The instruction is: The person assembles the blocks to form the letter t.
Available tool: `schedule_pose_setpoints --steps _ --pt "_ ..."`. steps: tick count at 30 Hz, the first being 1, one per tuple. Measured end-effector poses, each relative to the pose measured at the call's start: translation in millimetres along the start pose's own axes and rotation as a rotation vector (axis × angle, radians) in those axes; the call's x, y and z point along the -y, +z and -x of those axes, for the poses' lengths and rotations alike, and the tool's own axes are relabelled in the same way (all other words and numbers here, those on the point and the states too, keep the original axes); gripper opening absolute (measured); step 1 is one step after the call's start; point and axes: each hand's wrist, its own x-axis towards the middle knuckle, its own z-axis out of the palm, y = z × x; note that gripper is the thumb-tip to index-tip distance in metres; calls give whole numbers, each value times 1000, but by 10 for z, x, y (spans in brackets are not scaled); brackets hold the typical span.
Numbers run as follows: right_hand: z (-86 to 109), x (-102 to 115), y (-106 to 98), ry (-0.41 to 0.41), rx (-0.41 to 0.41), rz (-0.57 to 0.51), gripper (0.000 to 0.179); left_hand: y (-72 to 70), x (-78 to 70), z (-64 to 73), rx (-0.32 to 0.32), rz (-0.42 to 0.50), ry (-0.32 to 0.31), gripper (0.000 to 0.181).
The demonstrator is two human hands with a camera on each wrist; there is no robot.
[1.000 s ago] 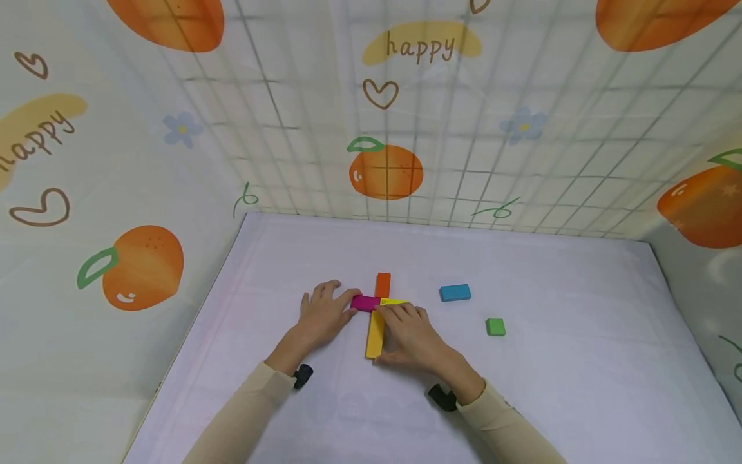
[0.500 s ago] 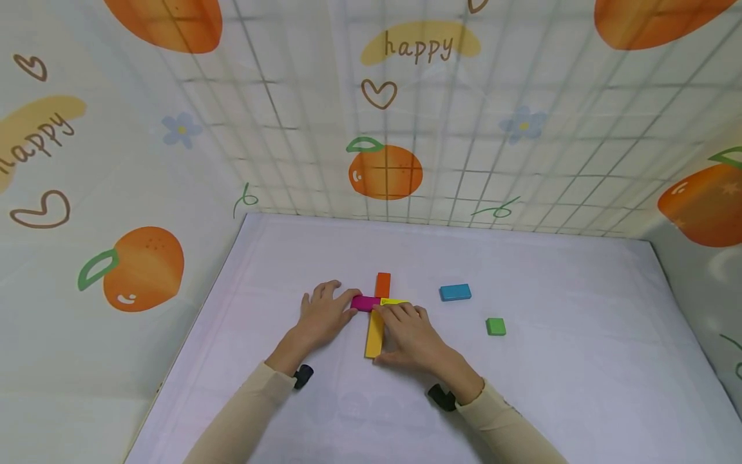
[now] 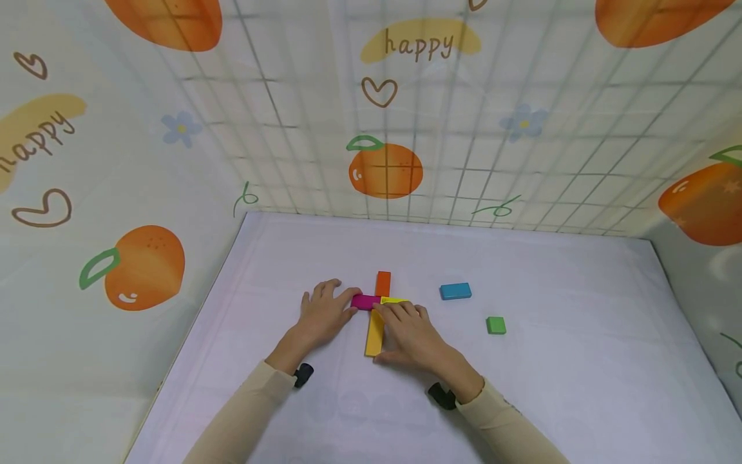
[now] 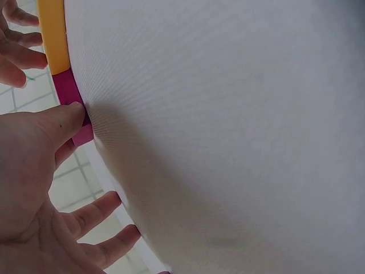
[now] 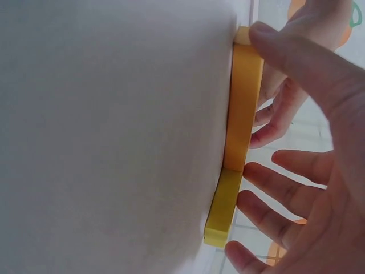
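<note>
Four coloured blocks form a cross on the table. To its left, my left hand pinches the magenta block by its outer end, thumb on the near side and index finger behind. My right hand spans the long amber block, the thumb at its near end and the index finger at its far end. The other right fingers lie over the yellow block, which is mostly hidden in the head view. An orange-red block points away at the top of the cross.
A blue block lies right of the cross, with a small green block nearer and further right. The white tabletop is bounded by a printed curtain at the back and sides.
</note>
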Motion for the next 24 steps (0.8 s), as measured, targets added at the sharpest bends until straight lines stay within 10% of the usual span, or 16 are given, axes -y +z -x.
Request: schedule_pose_setpoints --steps 24 --pt "106 -47 -54 -11 -121 -52 81 31 10 -7 -4 -4 4 45"
